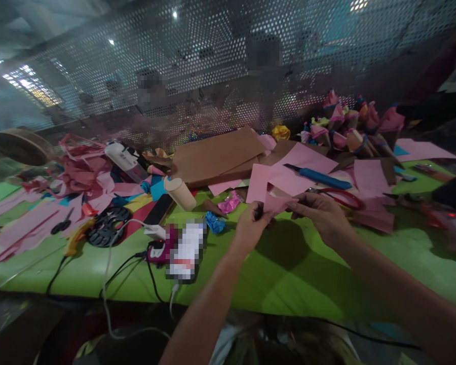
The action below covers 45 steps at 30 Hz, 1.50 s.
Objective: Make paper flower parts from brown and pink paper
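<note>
Between my two hands a small piece of pink paper [276,204] is held above the green tabletop. My left hand [252,226] pinches its left end, and my right hand [321,212] grips its right end between thumb and fingers. Right behind it lie larger pink paper sheets [302,163], with a blue-handled cutter [323,177] resting on them. Scissors with red handles [344,198] are beside my right hand, partly hidden by it. To the left of my left hand sit a crumpled blue paper piece [215,223] and a crumpled pink one [230,203].
Brown cardboard [216,154] lies at the back, before a perforated metal screen [213,76]. Pink paper cones [365,121] crowd the back right. A phone [188,248], a purple power adapter [159,252], cables and a yellow-handled glue gun [78,237] occupy the left of the green table [273,284].
</note>
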Tool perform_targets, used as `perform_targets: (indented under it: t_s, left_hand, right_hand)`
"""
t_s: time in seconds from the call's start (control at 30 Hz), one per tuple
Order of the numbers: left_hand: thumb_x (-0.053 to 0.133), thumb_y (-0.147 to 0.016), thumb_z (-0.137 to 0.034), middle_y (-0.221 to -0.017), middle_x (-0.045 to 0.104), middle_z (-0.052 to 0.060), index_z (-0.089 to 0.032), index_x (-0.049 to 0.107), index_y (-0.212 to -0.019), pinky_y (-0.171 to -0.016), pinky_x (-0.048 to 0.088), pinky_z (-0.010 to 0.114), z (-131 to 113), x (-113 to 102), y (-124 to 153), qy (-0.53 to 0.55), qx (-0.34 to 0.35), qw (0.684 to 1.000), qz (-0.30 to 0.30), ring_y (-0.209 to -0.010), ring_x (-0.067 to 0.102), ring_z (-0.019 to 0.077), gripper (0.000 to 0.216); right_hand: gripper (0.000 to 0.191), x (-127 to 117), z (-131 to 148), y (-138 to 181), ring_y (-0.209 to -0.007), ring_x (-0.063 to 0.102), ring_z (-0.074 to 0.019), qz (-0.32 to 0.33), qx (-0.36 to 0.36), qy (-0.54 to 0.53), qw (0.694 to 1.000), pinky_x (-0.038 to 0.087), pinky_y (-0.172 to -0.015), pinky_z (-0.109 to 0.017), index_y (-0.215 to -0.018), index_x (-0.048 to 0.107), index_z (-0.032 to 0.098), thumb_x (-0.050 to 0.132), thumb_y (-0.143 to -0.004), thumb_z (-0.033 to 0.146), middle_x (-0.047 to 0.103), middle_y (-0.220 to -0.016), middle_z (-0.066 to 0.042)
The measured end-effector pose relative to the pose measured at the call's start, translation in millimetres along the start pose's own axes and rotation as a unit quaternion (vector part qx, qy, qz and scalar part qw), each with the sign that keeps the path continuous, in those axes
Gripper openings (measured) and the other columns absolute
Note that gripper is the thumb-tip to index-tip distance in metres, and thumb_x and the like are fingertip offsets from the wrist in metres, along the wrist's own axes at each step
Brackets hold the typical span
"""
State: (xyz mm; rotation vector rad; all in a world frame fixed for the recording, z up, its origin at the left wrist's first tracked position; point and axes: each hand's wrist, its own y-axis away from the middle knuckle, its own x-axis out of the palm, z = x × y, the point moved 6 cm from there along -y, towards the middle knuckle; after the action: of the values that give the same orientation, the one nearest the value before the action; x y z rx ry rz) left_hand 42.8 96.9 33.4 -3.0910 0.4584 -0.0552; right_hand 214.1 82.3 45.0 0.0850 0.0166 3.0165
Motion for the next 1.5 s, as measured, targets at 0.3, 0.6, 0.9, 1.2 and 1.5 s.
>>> perform_targets:
  t_s: [0.3, 0.6, 0.9, 1.2, 1.5]
  left_hand:
    - [0.064, -0.086, -0.045, -0.056, 0.057, -0.004, -0.019, 0.055, -0.075, -0.051, 0.038, 0.022, 4, 3, 3, -0.058, -0.078, 0.994, 0.050, -0.048, 0.048, 0.0095, 0.029]
    - [0.059, -0.091, -0.035, -0.058, 0.057, -0.004, -0.019, 0.055, -0.081, -0.050, 0.039, 0.022, 8, 6, 3, -0.053, -0.062, 0.996, 0.040, -0.049, 0.050, 0.0106, 0.019]
    - [0.055, -0.093, -0.033, -0.062, 0.052, -0.004, -0.021, 0.046, -0.067, -0.061, 0.033, 0.026, -6, 10, 9, -0.255, -0.006, 0.966, 0.051, -0.064, 0.049, 0.0138, 0.030]
    - [0.053, -0.091, -0.037, -0.058, 0.051, -0.004, -0.022, 0.050, -0.069, -0.060, 0.036, 0.025, 2, 14, 8, -0.158, -0.040, 0.984, 0.074, -0.062, 0.050, 0.0140, 0.026]
    - [0.053, -0.095, -0.039, -0.062, 0.051, -0.004, -0.020, 0.051, -0.073, -0.060, 0.035, 0.025, 3, 12, 3, -0.140, -0.006, 0.988, 0.058, -0.062, 0.048, 0.0127, 0.029]
  right_hand:
    - [0.047, -5, -2, -3, -0.061, 0.064, -0.0162, -0.034, -0.025, -0.045, 0.998, 0.054, -0.062, -0.032, -0.073, 0.069, 0.024, 0.090, -0.055, 0.062, 0.071, -0.070, -0.001]
    - [0.043, 5, -6, 0, -0.061, 0.061, -0.0145, -0.008, -0.018, -0.060, 0.998, 0.053, -0.063, -0.031, -0.076, 0.072, 0.025, 0.093, -0.056, 0.056, 0.070, -0.072, 0.001]
    - [0.039, 0, -2, -1, -0.057, 0.058, -0.0145, -0.028, -0.037, -0.045, 0.998, 0.051, -0.056, -0.031, -0.072, 0.071, 0.025, 0.092, -0.055, 0.053, 0.070, -0.070, 0.000]
    - [0.038, -3, -1, -1, -0.059, 0.061, -0.0156, -0.051, -0.047, -0.061, 0.996, 0.055, -0.058, -0.032, -0.069, 0.071, 0.026, 0.090, -0.058, 0.057, 0.068, -0.068, 0.000]
    - [0.037, 12, -6, 5, -0.064, 0.061, -0.0148, -0.007, -0.026, -0.071, 0.997, 0.054, -0.063, -0.030, -0.079, 0.074, 0.027, 0.093, -0.057, 0.051, 0.072, -0.075, 0.001]
